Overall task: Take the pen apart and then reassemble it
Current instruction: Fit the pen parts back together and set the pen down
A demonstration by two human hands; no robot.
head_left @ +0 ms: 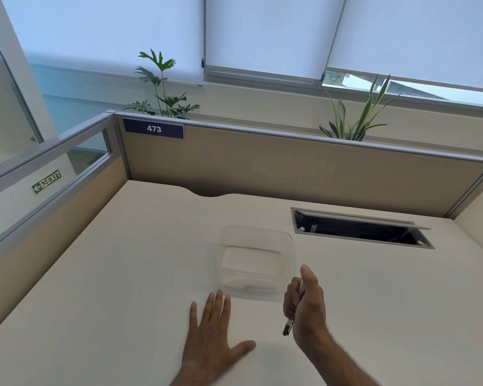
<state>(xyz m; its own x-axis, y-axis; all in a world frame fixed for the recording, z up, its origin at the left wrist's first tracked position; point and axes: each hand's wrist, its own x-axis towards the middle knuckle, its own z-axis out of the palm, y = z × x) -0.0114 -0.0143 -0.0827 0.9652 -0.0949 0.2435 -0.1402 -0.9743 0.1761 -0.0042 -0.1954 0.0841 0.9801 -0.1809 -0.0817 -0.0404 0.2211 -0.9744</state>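
Item: pen (290, 324), white barrel with a dark clip end, apparently whole. Location: in the right hand (304, 307), above the desk (123, 274), just beside the near right corner of the tray (255, 260).

Right hand: fist wrapped round the barrel, thumb raised along its upper part, clip end poking out below toward the person. Forearm comes in from the lower right, wrist turned so the pen stands steeply, nearly upright.

Left hand (215, 330): loose, fingers straight and spread, palm flat on the desk, fingertips near the tray's front edge; grasps nothing.

Tray: clear plastic, looks blurred; contents cannot be told.

Stage, as judged: disassembly not yet begun.

Hazards, as judged:
- A full-fist hold covers the barrel joint; twisting from it may slip or strain the clip.
- Small inner parts, such as a spring, could jump or roll off the desk if freed away from the tray.
- The open cable hatch (360, 229) behind could swallow a stray part.
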